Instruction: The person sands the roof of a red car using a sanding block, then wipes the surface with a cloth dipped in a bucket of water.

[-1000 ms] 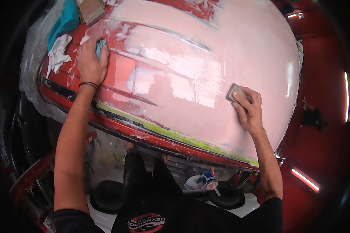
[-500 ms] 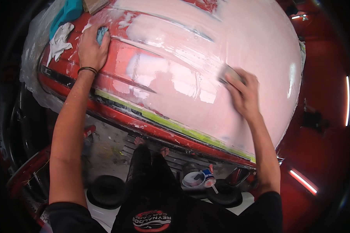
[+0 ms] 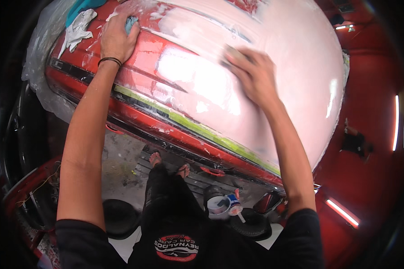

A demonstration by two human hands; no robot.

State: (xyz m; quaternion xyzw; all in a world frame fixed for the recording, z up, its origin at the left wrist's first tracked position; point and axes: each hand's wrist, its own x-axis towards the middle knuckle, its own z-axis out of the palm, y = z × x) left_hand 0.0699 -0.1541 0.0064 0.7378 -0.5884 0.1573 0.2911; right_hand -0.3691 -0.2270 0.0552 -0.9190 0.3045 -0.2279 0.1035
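Observation:
A red car roof [image 3: 143, 54], wet and shiny, is largely covered in pale pinkish-white filler [image 3: 296, 89]. My right hand [image 3: 258, 76] presses a small grey-brown sanding block [image 3: 238, 57] flat on the filler near the middle; hand and block are slightly blurred. On the bare red part at the left rests my left hand [image 3: 116, 41], closed around a crumpled blue wad [image 3: 130, 25], a cloth or sponge. Most of that wad is hidden by the fingers. Beside this hand lies a crumpled white cloth [image 3: 79, 29].
Yellow-green masking tape [image 3: 202, 134] runs along the roof's near edge. A teal object [image 3: 87, 4] lies at the far left, and clear plastic sheeting [image 3: 40, 62] hangs there. Below, a white bucket [image 3: 218, 205] and dark round pads [image 3: 121, 219] stand near my body.
My right hand has slid the sanding block left and away from me across the filler. The left hand keeps its place on the roof while the whole view has shifted slightly.

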